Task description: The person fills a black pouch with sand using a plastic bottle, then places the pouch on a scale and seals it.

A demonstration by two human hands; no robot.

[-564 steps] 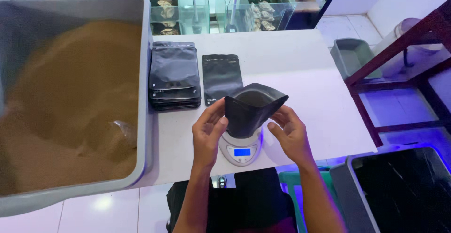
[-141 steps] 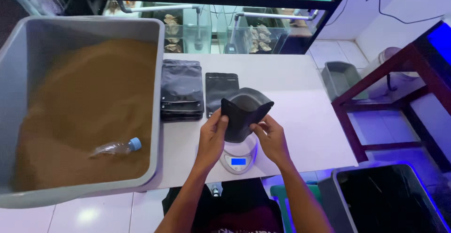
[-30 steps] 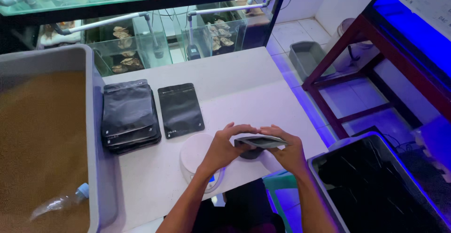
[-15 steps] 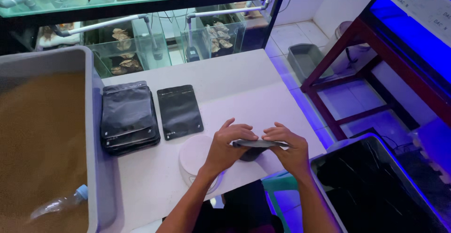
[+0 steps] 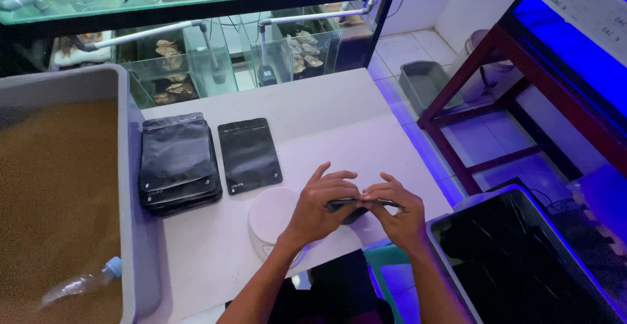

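Note:
Both hands pinch the top edge of a filled black pouch [image 5: 353, 211] over the white table [image 5: 339, 125] near its front edge. My left hand [image 5: 321, 205] grips the left part of that edge, and my right hand [image 5: 400, 213] grips the right part. The pouch is mostly hidden behind my fingers. A small round white scale [image 5: 273, 218] sits just left of my left hand, with nothing on its plate.
A stack of flat black pouches [image 5: 177, 164] and a single flat pouch [image 5: 249, 155] lie further back. A big grey tub of brown granules [image 5: 59, 200] with a plastic bottle [image 5: 81, 285] stands left. A dark bin [image 5: 522, 259] is at right, glass tanks [image 5: 196, 49] behind.
The pouch stood open on the scale earlier. It is off the scale now, held to its right, and my fingers have closed in along its top edge.

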